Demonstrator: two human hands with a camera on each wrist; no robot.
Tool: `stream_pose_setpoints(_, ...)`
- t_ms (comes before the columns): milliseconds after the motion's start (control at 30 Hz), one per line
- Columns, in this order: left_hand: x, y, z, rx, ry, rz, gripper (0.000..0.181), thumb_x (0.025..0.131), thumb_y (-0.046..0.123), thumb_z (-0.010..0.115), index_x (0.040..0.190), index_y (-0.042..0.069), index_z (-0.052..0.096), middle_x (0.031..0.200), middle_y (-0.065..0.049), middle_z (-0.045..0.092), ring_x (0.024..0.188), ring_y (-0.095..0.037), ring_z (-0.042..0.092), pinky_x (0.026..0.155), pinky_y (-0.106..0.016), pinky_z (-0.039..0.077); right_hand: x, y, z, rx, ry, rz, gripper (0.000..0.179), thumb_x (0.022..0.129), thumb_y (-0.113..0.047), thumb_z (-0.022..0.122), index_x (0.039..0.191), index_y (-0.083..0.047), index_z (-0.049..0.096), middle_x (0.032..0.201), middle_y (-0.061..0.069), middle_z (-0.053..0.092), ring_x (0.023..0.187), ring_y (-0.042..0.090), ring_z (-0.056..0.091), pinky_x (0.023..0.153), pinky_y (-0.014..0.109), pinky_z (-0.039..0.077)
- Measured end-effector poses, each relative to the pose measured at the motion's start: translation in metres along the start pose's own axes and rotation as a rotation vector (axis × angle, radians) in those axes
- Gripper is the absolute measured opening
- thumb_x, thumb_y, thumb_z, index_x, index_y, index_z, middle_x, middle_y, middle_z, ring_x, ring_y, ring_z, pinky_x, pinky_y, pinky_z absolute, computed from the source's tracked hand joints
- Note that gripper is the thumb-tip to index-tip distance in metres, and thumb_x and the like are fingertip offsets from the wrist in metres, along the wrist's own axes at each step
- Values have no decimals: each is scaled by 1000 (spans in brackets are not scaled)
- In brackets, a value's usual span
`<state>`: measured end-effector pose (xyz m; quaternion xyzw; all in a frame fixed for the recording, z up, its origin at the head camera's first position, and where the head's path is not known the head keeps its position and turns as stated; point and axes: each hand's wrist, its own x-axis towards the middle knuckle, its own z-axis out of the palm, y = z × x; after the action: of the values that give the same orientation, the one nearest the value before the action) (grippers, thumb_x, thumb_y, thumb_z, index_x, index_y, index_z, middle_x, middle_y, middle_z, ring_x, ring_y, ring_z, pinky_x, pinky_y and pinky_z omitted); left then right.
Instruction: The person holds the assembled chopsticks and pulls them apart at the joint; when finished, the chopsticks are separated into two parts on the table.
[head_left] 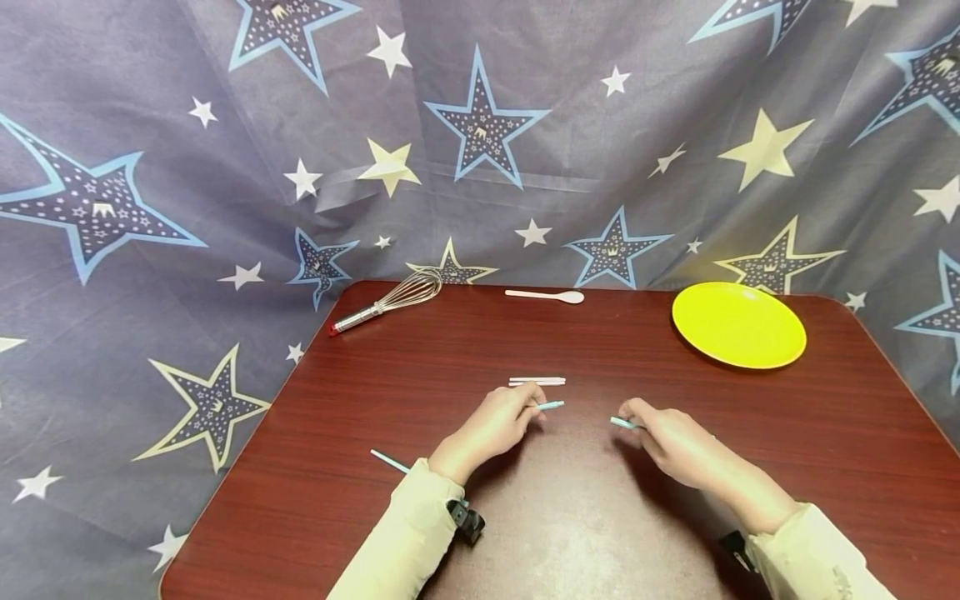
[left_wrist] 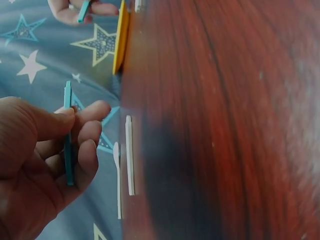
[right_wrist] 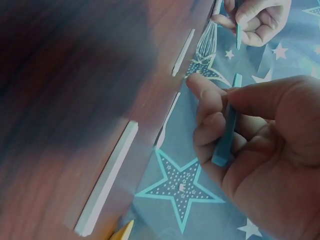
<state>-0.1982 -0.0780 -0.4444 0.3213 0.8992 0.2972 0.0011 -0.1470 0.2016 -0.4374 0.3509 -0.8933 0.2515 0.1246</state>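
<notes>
My left hand pinches a short, thin light-blue stick between thumb and fingers, above the table. One end of that stick is narrower, like a small peg. Across a gap, my right hand pinches another blue stick, its end pointing toward the left hand. Just beyond the left hand, two white sticks lie side by side on the table. A further light-blue stick rests near my left sleeve. The right wrist view shows a pale stick on the tabletop, mostly hidden behind my right hand in the head view.
The dark red wooden table carries a whisk at the back left and a white spoon along the back edge. A yellow plate sits at the back right. Behind hangs a grey star-patterned cloth.
</notes>
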Motion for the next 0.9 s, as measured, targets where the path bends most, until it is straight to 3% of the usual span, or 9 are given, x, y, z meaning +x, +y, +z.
stream_pose_setpoints(167,5,-7,-1,97,57,-21,5,93,10,65,95,11,61,80,1,69,68,-12,56,64,-27,46,-5,9,-4,-25,22,30,32,76,10,72,93,-11,55,76,-4,67,63,4,55,56,28,47)
stream_pose_setpoints(333,13,-11,-1,138,88,-65,6,90,13,70,91,12,64,78,5,67,70,-12,59,66,-29,48,-9,17,-9,-44,-2,96,25,77,5,76,85,-14,61,77,-9,65,67,5,58,59,30,50)
stream_pose_setpoints(533,25,-15,0,131,77,-105,6,89,14,71,86,13,66,82,5,66,75,-11,60,70,-28,48,-10,25,-14,-59,-22,175,21,76,-2,79,78,-16,65,73,-14,56,66,5,54,60,29,47)
stream_pose_setpoints(700,33,-17,2,134,86,-133,11,87,16,73,80,15,65,79,4,54,75,-13,52,69,-28,44,-11,33,-18,-74,-22,244,18,76,-3,80,76,-16,67,73,-13,57,67,9,58,62,33,48)
stream_pose_setpoints(900,41,-18,5,144,65,-143,11,85,17,75,78,17,66,77,4,55,78,-14,51,70,-28,43,-12,42,-21,-123,-21,301,17,76,-3,79,76,-15,67,72,-9,56,66,12,56,62,37,46)
